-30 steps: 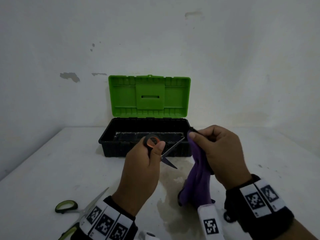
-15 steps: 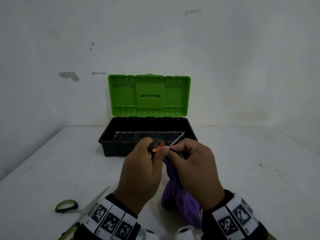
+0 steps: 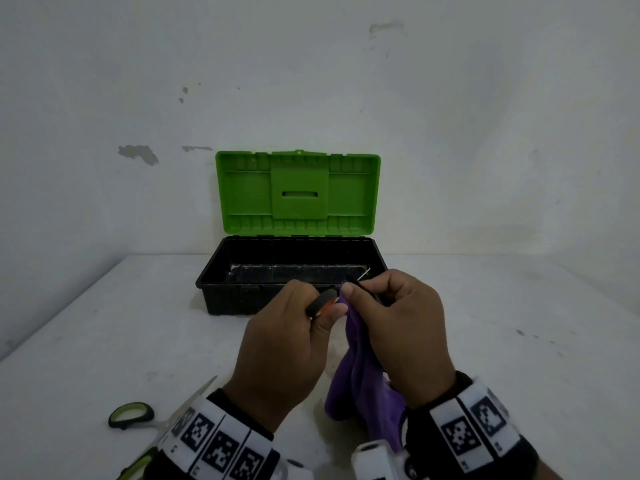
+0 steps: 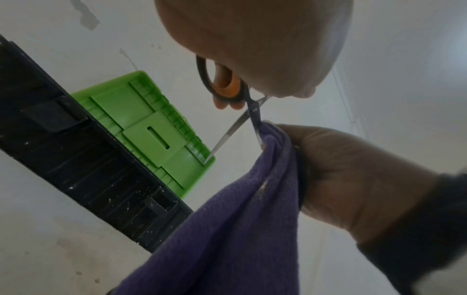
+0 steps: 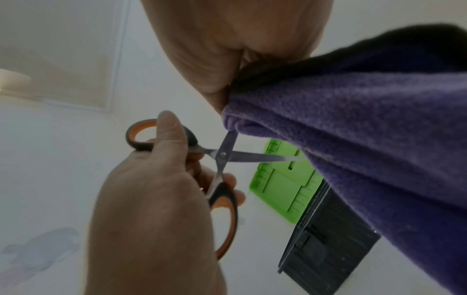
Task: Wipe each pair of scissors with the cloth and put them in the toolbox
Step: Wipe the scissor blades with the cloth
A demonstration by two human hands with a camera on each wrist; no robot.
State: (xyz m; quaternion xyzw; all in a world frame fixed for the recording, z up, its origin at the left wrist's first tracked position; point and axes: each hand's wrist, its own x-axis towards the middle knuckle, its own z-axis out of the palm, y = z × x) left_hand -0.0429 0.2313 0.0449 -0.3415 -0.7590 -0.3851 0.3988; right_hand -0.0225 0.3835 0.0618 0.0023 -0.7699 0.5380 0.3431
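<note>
My left hand point(image 3: 294, 327) grips the black-and-orange scissors point(image 5: 222, 157) by their handles, blades spread apart. My right hand point(image 3: 391, 317) pinches the purple cloth point(image 3: 360, 372) around one blade near the pivot, and the rest of the cloth hangs down to the table. The other blade point(image 4: 227, 135) sticks out bare toward the toolbox. The black toolbox point(image 3: 235, 299) stands open just behind my hands, its green lid point(image 3: 298, 192) upright against the wall. A second pair of scissors with green handles point(image 3: 131, 415) lies on the table at the lower left, partly under my left wrist.
The white table point(image 3: 519, 341) ends at a white wall right behind the toolbox. A damp patch point(image 3: 336, 355) marks the table under my hands.
My right hand with the cloth came in from the right to the scissors near the pivot a half second ago, and has since slid slightly outward along the blade. The left hand stayed put.
</note>
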